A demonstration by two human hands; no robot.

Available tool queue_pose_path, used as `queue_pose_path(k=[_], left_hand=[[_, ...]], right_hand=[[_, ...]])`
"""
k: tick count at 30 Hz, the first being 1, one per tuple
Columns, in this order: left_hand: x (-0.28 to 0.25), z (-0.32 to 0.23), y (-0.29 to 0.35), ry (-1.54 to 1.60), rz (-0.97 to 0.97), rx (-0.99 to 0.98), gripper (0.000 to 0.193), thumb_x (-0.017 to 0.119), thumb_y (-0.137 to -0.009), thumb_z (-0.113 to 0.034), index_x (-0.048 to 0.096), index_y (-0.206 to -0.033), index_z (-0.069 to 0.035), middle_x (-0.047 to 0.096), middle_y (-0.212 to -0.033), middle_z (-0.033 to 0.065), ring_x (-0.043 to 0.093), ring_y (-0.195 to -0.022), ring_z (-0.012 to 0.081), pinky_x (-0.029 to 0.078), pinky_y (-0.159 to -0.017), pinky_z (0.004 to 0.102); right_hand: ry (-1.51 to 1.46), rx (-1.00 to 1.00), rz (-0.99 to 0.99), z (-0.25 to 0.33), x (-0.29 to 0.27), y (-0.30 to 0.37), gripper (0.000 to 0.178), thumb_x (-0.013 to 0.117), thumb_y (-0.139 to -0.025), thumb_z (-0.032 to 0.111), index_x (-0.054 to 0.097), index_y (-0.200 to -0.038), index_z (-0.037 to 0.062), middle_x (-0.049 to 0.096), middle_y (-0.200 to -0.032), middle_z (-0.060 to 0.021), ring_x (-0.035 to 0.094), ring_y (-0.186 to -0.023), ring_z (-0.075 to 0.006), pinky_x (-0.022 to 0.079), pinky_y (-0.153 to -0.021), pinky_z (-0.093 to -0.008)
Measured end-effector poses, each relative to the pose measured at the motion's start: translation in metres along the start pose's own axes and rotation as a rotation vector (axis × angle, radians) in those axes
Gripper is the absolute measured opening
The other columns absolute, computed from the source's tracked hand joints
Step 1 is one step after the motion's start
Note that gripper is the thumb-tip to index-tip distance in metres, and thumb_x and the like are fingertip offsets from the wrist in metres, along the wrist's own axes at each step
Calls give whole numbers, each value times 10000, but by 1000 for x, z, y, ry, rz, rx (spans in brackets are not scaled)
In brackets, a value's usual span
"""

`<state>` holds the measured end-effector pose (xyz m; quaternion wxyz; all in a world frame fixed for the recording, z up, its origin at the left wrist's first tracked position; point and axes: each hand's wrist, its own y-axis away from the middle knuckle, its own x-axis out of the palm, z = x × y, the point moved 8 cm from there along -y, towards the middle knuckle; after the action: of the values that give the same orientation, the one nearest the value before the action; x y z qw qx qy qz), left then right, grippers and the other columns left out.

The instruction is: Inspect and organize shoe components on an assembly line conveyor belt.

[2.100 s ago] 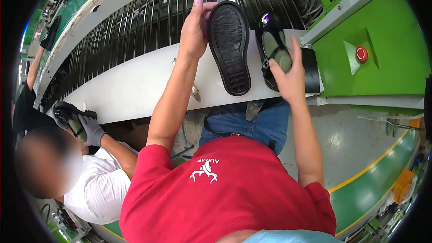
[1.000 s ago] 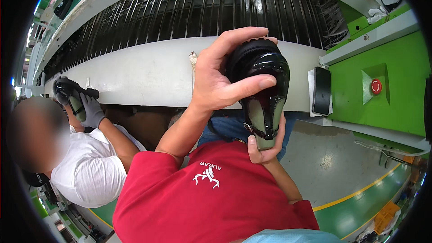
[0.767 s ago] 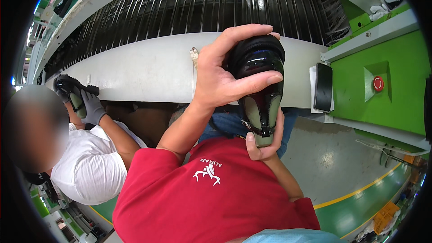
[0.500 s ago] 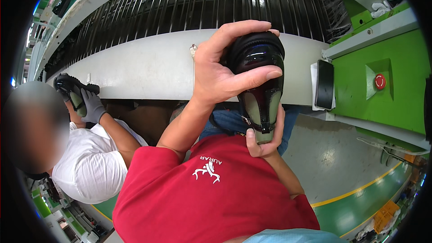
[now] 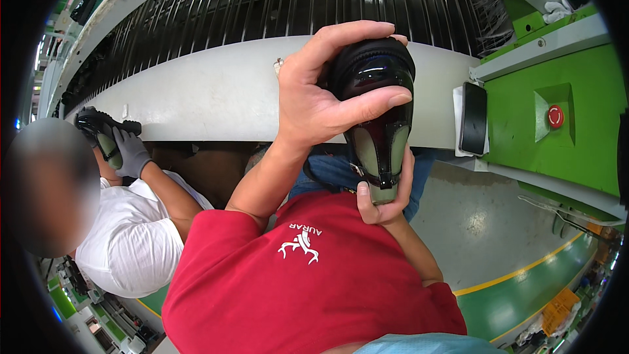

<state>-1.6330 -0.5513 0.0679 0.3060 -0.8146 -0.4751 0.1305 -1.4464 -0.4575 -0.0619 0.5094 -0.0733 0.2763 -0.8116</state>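
A glossy black shoe (image 5: 377,73) is held up in front of my chest, its toe pointing away from me. A pale green shoe last (image 5: 369,147) fills it, showing through the openings and at the heel end. My left hand (image 5: 318,101) spans the toe part, thumb across the top and fingers around the far end. From below, my right hand (image 5: 383,211) grips the heel end, thumb on the near side and fingers along the right side. A buckle (image 5: 356,170) hangs by the shoe's left side. The sole is hidden from view.
A white ledge (image 5: 216,101) runs beyond the shoe, backed by a row of metal rollers (image 5: 262,10). At right, a phone (image 5: 473,119) lies beside a green panel with a red button (image 5: 555,117). To the left, a co-worker's gloved hand (image 5: 133,154) holds another black shoe (image 5: 98,121).
The shoe and both hands sit slightly higher in the picture. My grip looks the same, and the co-worker's hands have barely shifted.
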Motion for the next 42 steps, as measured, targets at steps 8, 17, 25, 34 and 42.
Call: queue_pose_path(k=[8,17,25,34,42], left_hand=[[-1,0,1,-36,53,-18,688,952,-798,-63,624,-1386,77,771,-1229,262,767,-1178,312,645,-1001,397],[-1,-4,2,-23,58,-19,679,949,-801,-59,625,-1381,80,768,-1231,259,763,-1189,318,647,-1000,397],[0,-6,3,-26,65,-3,671,946,-807,-60,625,-1378,82,765,-1227,258,762,-1194,325,649,-996,396],[-2,-6,6,10,11,-6,605,973,-798,-93,696,-1324,19,804,-1176,166,797,-1041,216,654,-937,349],[-2,-10,9,113,-49,-130,612,962,-813,-98,690,-1346,32,803,-1179,181,799,-1026,229,653,-930,359]], right_hand=[[-10,2,-39,0,-2,1,948,719,-806,174,322,-1580,-204,518,-1430,-362,594,-1239,-447,503,-1068,-500],[2,-4,-23,5,-2,-3,953,718,-798,170,322,-1578,-207,522,-1427,-356,599,-1225,-428,507,-1059,-480],[8,-15,-19,7,-2,-2,943,709,-791,154,331,-1576,-206,537,-1399,-350,601,-1215,-425,511,-1054,-476],[17,-30,-16,7,-2,0,945,703,-788,156,330,-1581,-201,529,-1435,-353,598,-1235,-432,502,-1074,-486],[18,-36,14,4,0,3,966,694,-802,166,288,-1612,-166,501,-1451,-290,567,-1279,-373,487,-1096,-457]])
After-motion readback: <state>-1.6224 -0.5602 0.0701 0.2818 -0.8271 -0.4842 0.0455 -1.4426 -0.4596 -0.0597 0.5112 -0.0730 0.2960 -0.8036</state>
